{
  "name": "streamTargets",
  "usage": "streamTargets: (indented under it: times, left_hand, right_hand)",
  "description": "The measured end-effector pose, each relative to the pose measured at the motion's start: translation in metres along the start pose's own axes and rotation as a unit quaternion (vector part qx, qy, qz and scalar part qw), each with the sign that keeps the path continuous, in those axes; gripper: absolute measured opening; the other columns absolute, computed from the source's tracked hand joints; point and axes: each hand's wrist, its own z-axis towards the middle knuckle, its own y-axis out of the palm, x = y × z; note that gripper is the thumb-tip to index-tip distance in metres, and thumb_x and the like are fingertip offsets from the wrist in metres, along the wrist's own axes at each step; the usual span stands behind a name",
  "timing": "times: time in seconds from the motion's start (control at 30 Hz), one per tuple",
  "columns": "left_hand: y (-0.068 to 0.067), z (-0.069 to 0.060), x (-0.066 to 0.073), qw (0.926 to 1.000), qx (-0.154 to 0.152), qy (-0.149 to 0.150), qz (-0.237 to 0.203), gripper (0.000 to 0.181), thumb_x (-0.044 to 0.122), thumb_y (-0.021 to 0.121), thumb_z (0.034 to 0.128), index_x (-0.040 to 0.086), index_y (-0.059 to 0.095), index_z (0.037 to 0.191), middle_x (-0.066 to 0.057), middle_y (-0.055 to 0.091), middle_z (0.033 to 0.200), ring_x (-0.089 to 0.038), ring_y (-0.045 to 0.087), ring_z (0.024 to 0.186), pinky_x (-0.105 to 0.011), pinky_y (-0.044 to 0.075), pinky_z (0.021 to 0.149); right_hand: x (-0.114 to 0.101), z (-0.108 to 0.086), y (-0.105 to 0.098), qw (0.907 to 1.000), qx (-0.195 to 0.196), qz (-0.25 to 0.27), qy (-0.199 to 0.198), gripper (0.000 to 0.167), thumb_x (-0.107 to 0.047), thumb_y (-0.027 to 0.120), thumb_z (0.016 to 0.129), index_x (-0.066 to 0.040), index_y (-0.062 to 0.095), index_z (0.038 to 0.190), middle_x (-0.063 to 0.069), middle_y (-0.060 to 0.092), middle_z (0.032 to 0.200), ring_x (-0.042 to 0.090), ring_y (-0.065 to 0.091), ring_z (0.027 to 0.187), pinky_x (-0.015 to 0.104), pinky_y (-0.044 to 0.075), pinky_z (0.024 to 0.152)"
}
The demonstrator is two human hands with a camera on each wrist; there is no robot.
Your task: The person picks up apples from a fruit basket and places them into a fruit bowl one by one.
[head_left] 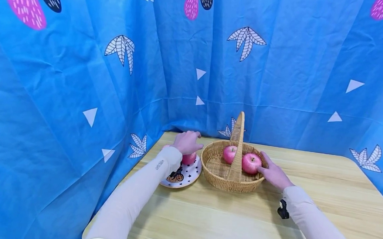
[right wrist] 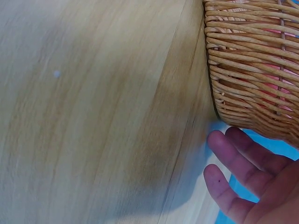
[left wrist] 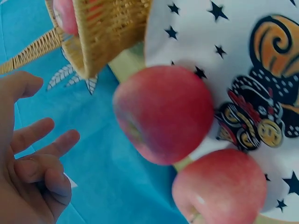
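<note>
A white plate (head_left: 191,173) with stars and a pumpkin drawing bears two red apples; one apple (left wrist: 163,114) and a second apple (left wrist: 219,186) show side by side in the left wrist view. My left hand (head_left: 187,143) hovers over the plate's far side, fingers loosely bent, holding nothing and apart from the apples. To the plate's right stands a wicker basket (head_left: 215,165) with two apples in it, one (head_left: 229,154) behind the handle and another (head_left: 251,163) on the right. My right hand (head_left: 275,175) grips the basket's right rim, thumb at the rim and several fingers outside the wall.
Pale wooden table (head_left: 224,221) extends in front of the basket and to its right. A blue patterned curtain (head_left: 287,85) hangs along the back and left sides. The basket's tall arched handle (head_left: 240,137) rises between the two hands.
</note>
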Motion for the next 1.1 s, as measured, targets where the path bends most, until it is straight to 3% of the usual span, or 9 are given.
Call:
streamTargets:
  times: [0.23,0.53,1.0,1.1]
  left_hand:
    - [0.002,0.006,0.022,0.9999,-0.002,0.016,0.002,0.052,0.049,0.062,0.0913,0.019,0.062,0.133,-0.002,0.067,0.128,-0.025,0.066,0.112,-0.044,0.054,0.088]
    - [0.005,0.016,0.054,0.9978,-0.028,0.044,0.04,0.053,0.052,0.063,0.0912,0.018,0.061,0.132,-0.001,0.069,0.121,-0.021,0.066,0.102,-0.041,0.055,0.078]
    - [0.01,0.034,0.089,0.995,-0.085,0.035,0.039,0.057,0.053,0.065,0.0906,0.02,0.059,0.136,-0.001,0.067,0.128,-0.024,0.065,0.11,-0.042,0.053,0.084]
    - [0.014,0.038,0.091,0.9944,-0.092,0.031,0.042,0.048,0.055,0.065,0.0904,0.022,0.063,0.125,0.001,0.068,0.122,-0.023,0.065,0.107,-0.041,0.052,0.083]
  right_hand:
    - [0.003,0.001,0.001,1.0,0.0,0.0,0.004,0.08,-0.043,0.05,0.102,-0.019,0.004,0.163,0.036,0.025,0.157,0.064,0.031,0.135,0.075,0.027,0.106]
    - [0.005,0.001,0.002,0.9998,0.008,0.016,0.001,0.078,-0.043,0.049,0.103,-0.017,0.006,0.163,0.033,0.024,0.159,0.061,0.029,0.139,0.072,0.025,0.11]
    - [0.005,0.003,0.0,0.9998,0.005,0.02,0.009,0.079,-0.042,0.05,0.103,-0.019,0.003,0.163,0.033,0.025,0.159,0.06,0.028,0.14,0.072,0.023,0.111]
    - [0.006,0.004,0.002,0.9998,0.007,0.02,0.007,0.079,-0.042,0.05,0.103,-0.019,0.004,0.163,0.032,0.024,0.159,0.059,0.028,0.14,0.072,0.023,0.111]
